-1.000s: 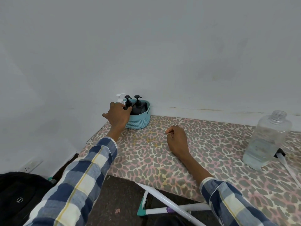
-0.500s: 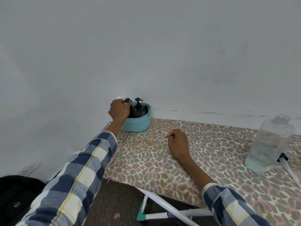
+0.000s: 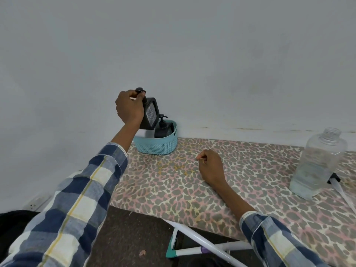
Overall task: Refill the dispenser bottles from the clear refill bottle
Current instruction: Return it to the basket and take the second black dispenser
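Sitting against a plain grey wall: leopard-print board (image 3: 240, 182) on white folding legs (image 3: 194, 237), dark floor below. Left hand (image 3: 128, 107) gripping a black dispenser bottle (image 3: 149, 113) by neck and pump, holding it tilted above the teal basket (image 3: 156, 144) at 11 o'clock; second black dispenser (image 3: 162, 129) standing inside. Right hand (image 3: 211, 166) resting loosely curled, holding nothing. Clear refill bottle (image 3: 317, 166), uncapped, standing at 3 o'clock. Black object (image 3: 334, 179) behind it mostly hidden.
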`<state>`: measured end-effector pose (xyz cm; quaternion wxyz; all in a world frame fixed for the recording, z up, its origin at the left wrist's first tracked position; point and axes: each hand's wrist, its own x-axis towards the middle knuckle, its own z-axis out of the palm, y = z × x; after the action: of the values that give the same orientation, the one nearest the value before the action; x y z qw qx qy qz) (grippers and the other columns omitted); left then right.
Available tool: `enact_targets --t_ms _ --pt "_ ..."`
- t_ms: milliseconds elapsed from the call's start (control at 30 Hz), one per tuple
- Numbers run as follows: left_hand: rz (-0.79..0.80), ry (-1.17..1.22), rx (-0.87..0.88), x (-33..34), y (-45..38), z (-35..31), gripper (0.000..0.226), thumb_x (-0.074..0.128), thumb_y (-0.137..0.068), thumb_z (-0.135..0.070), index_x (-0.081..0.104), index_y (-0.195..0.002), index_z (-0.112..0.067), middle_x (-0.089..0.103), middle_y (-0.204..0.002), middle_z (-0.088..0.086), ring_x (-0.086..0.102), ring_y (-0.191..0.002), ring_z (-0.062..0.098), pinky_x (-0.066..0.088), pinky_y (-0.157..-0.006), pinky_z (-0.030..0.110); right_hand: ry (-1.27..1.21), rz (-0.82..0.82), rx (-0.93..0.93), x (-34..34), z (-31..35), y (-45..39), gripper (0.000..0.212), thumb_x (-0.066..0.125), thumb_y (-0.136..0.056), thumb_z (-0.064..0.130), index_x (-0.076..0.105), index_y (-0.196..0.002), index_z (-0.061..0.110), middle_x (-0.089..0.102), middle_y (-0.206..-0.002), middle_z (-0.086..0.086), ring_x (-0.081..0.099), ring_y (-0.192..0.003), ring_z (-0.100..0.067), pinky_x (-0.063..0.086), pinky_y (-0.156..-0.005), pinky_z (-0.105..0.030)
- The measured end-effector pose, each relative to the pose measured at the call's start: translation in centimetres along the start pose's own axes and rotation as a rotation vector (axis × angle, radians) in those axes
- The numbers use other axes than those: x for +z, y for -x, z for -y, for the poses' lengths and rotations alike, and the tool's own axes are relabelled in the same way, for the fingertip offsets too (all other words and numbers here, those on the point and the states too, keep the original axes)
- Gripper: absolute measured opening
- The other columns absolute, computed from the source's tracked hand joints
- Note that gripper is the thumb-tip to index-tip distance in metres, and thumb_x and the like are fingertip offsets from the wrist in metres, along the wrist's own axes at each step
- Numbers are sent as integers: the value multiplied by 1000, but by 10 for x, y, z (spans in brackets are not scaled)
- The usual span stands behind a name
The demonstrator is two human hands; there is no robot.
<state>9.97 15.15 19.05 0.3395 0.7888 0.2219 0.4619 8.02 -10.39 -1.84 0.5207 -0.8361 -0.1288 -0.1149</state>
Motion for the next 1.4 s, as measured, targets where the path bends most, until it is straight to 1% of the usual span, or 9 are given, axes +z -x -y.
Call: enact_targets --t_ms 200,333,533,700,767,933,1100,1267,1400 --pt "40 64 85 -32 14 -18 22 76 -95 -36 77 -106 -16 73 -109 -7 65 -85 7 34 -67 4 -79 41 70 -10 14 5 21 55 -96 -1 72 -97 11 70 -95 -3 66 -84 -19 59 -82 -42" --pt "71 112 104 -47 42 -22 17 76 -96 -34 77 -102 -18 69 -104 -13 62 -78 -4 39 -67 1 -170 111 148 -28 24 11 23 55 -99 0 69 -109 14 70 -114 -4 67 -104 -21 59 -93 -42" --pt "159 177 107 -50 102 -36 14 73 -98 -33 79 -98 -20 72 -90 -15 64 -77 -11 41 -69 4 -258 117 63 -70 37 23 19 67 -98 12 67 -116 17 70 -116 1 68 -109 -18 57 -91 -31" --pt "394 305 127 -33 166 -50 15 74 -99 -29 80 -98 -15 78 -89 -9 72 -84 2 56 -79 18 -280 195 9 -122 40 37 70 80 -89 53 49 -146 26 61 -136 6 61 -121 -13 53 -98 -32" --pt "527 391 114 -22 196 -58 16 74 -99 -28 81 -97 -14 80 -88 -8 75 -84 3 60 -82 21 -251 227 11 -142 32 48 80 80 -85 61 45 -151 31 58 -142 7 57 -126 -13 52 -102 -36" --pt "757 562 47 6 264 -80 15 74 -100 -25 81 -100 -13 83 -96 0 80 -94 19 63 -93 40 -252 238 29 -181 -3 79 66 84 -86 49 54 -142 32 67 -132 11 64 -120 -5 54 -95 -29" --pt "929 617 41 26 305 -98 16 71 -102 -20 80 -109 -9 83 -103 0 78 -102 17 61 -97 35 -258 147 75 -202 -40 103 47 82 -91 37 59 -128 18 73 -118 -3 70 -109 -20 56 -96 -38" --pt "1075 599 47 29 303 -106 21 70 -101 -7 79 -120 -10 81 -114 -1 76 -111 17 59 -96 25 -346 52 87 -203 -47 108 51 81 -93 34 56 -134 16 71 -122 1 68 -112 -12 54 -91 -23" --pt "1125 538 131 27 301 -102 30 69 -101 -6 74 -131 -8 79 -122 0 72 -120 11 55 -104 24 -329 52 68 -202 -52 109 51 78 -95 35 54 -135 16 70 -119 0 68 -108 -11 53 -87 -19"
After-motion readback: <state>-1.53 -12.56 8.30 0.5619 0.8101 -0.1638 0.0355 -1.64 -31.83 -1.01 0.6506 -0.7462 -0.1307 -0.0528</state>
